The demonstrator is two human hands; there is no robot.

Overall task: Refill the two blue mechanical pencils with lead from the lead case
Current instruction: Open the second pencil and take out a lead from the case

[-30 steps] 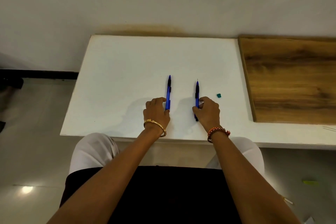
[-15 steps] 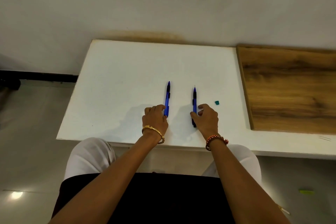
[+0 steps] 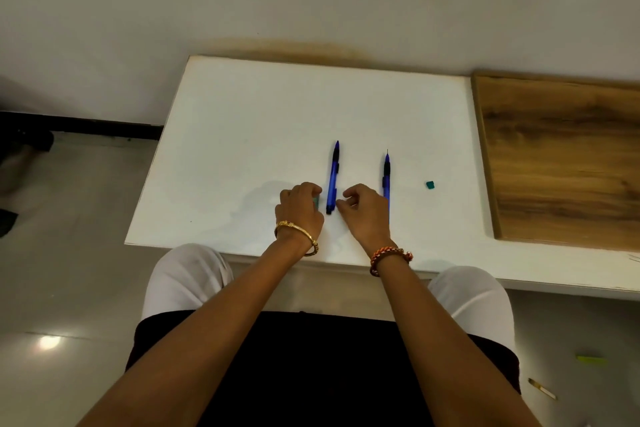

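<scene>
**Two blue pencils lie on the desk, your hands at their near ends**

The white desk (image 3: 242,149) carries two blue mechanical pencils lying side by side, apart and nearly parallel. Take the left pencil (image 3: 333,177) as your landmark. Its long axis runs away from you, tip pointing at the far wall and its black cap end toward you. The right pencil (image 3: 386,180) lies to its right, pointing the same way, with a thin lead or metal point showing at its far tip.

Your left hand (image 3: 300,210) rests just left of the landmark's near end, fingers curled around something small and greenish; whether that is the lead case I cannot tell. Your right hand (image 3: 365,210) sits between the two pencils, loosely curled, fingertips close to the landmark's cap end and, as far as I can see, holding nothing.

A small teal piece (image 3: 430,185) lies further right, beyond the right pencil.

The pencils look light, stiff and likely to roll. Pinch one at mid-barrel. Leads will probably snap easily.
</scene>
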